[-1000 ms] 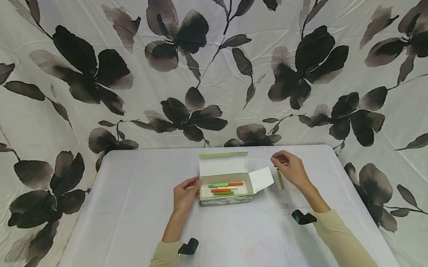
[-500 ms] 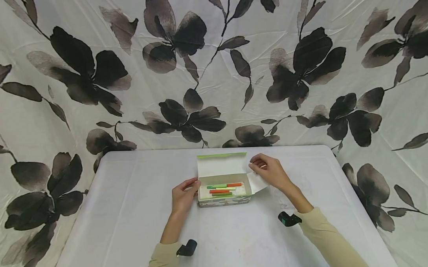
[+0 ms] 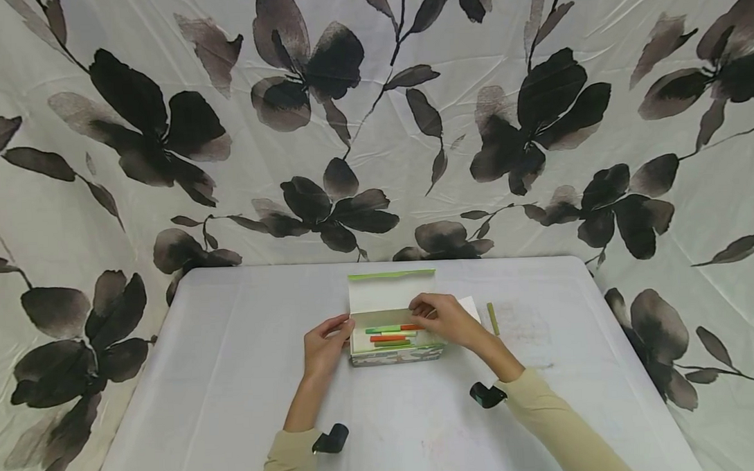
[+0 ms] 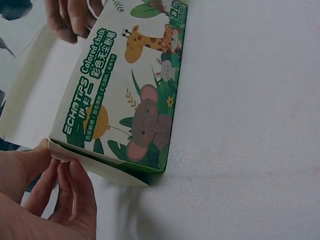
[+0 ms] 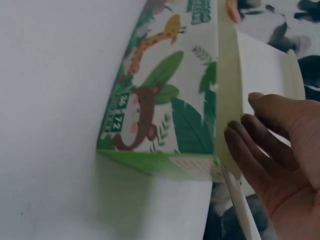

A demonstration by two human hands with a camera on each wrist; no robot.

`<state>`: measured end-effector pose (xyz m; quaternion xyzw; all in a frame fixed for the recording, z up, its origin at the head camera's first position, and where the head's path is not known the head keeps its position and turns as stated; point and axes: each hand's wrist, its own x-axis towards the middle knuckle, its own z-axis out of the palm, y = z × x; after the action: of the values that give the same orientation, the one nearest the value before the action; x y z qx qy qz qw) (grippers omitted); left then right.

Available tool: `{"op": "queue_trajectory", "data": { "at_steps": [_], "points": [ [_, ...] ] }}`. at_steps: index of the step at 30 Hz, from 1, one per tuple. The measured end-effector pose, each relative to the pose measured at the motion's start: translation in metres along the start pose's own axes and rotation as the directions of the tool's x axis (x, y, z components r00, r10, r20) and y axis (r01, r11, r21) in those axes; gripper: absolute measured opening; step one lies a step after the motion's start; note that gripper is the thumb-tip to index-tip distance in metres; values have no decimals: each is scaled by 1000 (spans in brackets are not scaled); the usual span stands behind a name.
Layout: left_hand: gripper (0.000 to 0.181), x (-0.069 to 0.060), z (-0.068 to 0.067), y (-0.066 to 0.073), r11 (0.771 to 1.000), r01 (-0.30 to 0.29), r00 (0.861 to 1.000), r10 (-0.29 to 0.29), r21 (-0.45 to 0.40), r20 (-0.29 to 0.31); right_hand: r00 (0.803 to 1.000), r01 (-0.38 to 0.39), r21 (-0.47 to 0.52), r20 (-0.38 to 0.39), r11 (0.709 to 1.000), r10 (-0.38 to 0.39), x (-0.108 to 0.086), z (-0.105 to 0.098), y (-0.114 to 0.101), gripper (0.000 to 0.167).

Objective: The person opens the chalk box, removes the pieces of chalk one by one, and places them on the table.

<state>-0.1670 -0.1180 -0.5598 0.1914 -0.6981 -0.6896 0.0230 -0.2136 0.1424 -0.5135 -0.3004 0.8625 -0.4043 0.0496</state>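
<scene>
A chalk box printed with animals stands with its lid raised; several green, orange and red chalk sticks lie inside. My left hand pinches the box's left side flap between thumb and fingers, clearer in the left wrist view. Over the box's right end, my right hand reaches in with bent fingertips near the orange end of a stick. In the right wrist view that hand is at the box opening; whether it touches a chalk is hidden.
One olive-green chalk stick lies on the white table to the right of the box. The box's right flap sticks outward beneath my right hand. A floral cloth hangs behind the table.
My right hand has moved left from beside the olive-green chalk to over the box's right end, leaving that chalk on the table. My left hand stays at the box's left side.
</scene>
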Motion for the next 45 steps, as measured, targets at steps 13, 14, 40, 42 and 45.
{"op": "queue_trajectory", "data": {
  "at_steps": [13, 14, 40, 42, 45],
  "points": [
    [29, 1, 0, 0, 1000, -14, 1000, 14, -11, -4, 984, 33, -81, 176, 996, -18, 11, 24, 1, 14],
    [30, 0, 0, 0, 1000, -16, 1000, 16, -13, -2, 983, 33, -97, 182, 995, -15, 12, 25, 1, 14],
    [36, -3, -2, 6, 1000, -17, 1000, 17, -24, 10, 920, -72, -197, 365, 978, 141, 26, 31, -7, 6],
    [36, -4, -1, 6, 1000, -16, 1000, 16, -21, 9, 925, -61, -192, 357, 979, 127, 26, 32, -6, 6],
    [34, -4, -1, 7, 1000, -14, 1000, 14, -16, 4, 931, -62, -190, 343, 980, 125, 26, 33, -8, 7]
  ]
}}
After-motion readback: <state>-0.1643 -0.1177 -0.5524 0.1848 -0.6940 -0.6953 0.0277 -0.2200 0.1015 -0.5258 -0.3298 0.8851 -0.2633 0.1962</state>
